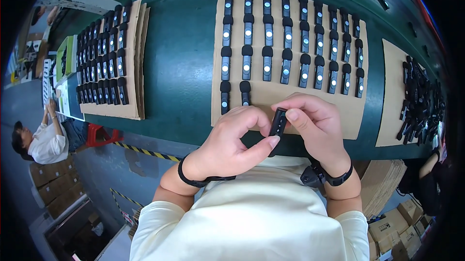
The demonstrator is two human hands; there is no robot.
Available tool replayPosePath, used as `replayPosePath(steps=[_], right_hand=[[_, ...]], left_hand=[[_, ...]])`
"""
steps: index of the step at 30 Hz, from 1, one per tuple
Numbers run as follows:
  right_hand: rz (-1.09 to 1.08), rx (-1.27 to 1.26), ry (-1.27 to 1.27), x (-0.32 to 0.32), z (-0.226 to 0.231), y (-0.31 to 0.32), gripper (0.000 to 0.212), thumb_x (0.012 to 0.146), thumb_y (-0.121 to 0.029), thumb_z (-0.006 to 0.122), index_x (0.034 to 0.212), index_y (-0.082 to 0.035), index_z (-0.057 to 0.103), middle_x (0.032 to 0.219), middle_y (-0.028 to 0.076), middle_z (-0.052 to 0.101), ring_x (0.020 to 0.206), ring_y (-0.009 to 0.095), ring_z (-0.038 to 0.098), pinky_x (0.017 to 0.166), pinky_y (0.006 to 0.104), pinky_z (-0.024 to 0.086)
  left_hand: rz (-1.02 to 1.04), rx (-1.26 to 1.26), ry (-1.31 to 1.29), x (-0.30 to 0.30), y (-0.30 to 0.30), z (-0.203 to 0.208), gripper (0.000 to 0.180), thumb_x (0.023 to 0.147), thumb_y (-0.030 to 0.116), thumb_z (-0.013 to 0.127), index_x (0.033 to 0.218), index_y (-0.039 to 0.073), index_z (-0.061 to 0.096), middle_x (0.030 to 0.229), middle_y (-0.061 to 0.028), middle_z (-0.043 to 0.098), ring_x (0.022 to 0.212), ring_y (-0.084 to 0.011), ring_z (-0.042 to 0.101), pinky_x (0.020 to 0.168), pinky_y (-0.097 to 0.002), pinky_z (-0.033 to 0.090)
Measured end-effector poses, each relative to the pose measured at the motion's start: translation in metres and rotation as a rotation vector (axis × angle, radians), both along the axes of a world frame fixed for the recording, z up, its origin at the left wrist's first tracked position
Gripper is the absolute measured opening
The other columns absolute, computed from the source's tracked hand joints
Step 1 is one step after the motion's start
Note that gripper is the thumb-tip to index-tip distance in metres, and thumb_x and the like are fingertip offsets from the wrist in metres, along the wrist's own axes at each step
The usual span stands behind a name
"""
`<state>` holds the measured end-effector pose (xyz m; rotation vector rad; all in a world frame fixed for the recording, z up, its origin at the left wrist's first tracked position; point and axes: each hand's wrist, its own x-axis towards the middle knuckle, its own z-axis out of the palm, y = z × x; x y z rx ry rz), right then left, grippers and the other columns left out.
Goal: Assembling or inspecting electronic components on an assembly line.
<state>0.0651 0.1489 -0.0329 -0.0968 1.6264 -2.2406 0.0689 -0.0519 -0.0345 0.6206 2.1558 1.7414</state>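
Between both hands, in front of my chest, is a small black clip-on microphone with a row of tiny light dots along its face. My left hand pinches its lower part, with the thumb pressed on it. The fingers of my right hand close around its upper end. Just beyond my hands lies a cardboard sheet on the green table. Rows of similar black microphones with foam tops and bright round spots stand on it. The front row has two at its left end.
A stack of cardboard sheets on the left carries more microphones. At right, a cardboard sheet bears a heap of black microphones. A person in white sits far left beside a red stool. Cardboard boxes stand lower right.
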Motion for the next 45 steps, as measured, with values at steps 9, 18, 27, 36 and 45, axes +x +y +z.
replayPosePath(steps=[9,18,27,36,45], right_hand=[[-0.046,0.212,0.214,0.0,0.002,-0.001,0.021,0.088,-0.003,0.067,0.109,0.003,0.066,0.095,0.006,0.065,0.08,0.01,0.06,0.071,0.0219,0.049],[-0.021,0.397,0.517,-0.001,-0.003,0.008,0.024,0.086,0.002,0.066,0.11,0.003,0.066,0.092,0.007,0.064,0.079,0.011,0.058,0.067,0.0224,0.044],[-0.116,0.148,0.322,-0.001,0.005,0.007,0.018,0.09,0.0,0.064,0.108,0.005,0.064,0.097,0.01,0.068,0.083,0.012,0.063,0.074,0.0236,0.05],[-0.023,-0.289,0.236,-0.016,0.017,0.004,0.022,0.09,0.001,0.064,0.111,0.007,0.06,0.106,0.019,0.066,0.093,0.021,0.067,0.084,0.032,0.054],[0.018,-0.372,0.247,-0.02,0.028,0.004,0.024,0.09,-0.006,0.066,0.11,0.007,0.06,0.11,0.023,0.065,0.095,0.025,0.067,0.085,0.0358,0.055]], left_hand=[[0.005,-0.034,-0.008,0.0,0.001,0.001,0.012,0.083,0.005,0.067,0.09,0.001,0.057,0.085,-0.0064,0.062,0.079,-0.0161,0.059,0.074,-0.0281,0.048],[-0.045,-0.064,0.045,-0.003,0.002,0.002,0.013,0.082,0.004,0.066,0.091,0.001,0.058,0.086,-0.0069,0.063,0.079,-0.0155,0.059,0.072,-0.0281,0.048],[0.191,0.078,-0.201,-0.013,-0.004,0.024,0.017,0.085,0.002,0.067,0.101,-0.002,0.059,0.091,-0.0056,0.064,0.086,-0.0115,0.062,0.076,-0.0252,0.05],[0.166,0.449,-0.13,-0.041,-0.007,0.052,0.022,0.09,0.008,0.067,0.107,-0.003,0.058,0.1,-0.0057,0.061,0.09,-0.0108,0.059,0.079,-0.0253,0.049],[0.071,0.515,-0.136,-0.051,-0.005,0.066,0.021,0.093,0.009,0.065,0.109,-0.003,0.06,0.101,-0.0051,0.061,0.09,-0.0105,0.058,0.08,-0.0257,0.049]])
